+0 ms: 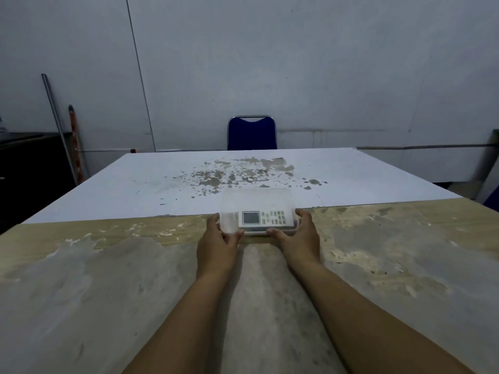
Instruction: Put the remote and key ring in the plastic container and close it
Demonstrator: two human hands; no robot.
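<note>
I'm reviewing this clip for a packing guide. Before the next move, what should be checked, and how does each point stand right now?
1. Remote inside the plastic container: ok, it shows through the clear wall.
2. Key ring inside: cannot tell, none is visible.
3. Lid seated all round: cannot tell, the clear plastic hides the seam.
4. Left hand on the container's left end: ok.
5. Right hand on its right end: ok.
6. Container resting on the table: ok.

White remote point(266, 219), clear container point(256, 197), blue chair point(252, 134), mottled grey-tan table point(108, 265)
</note>
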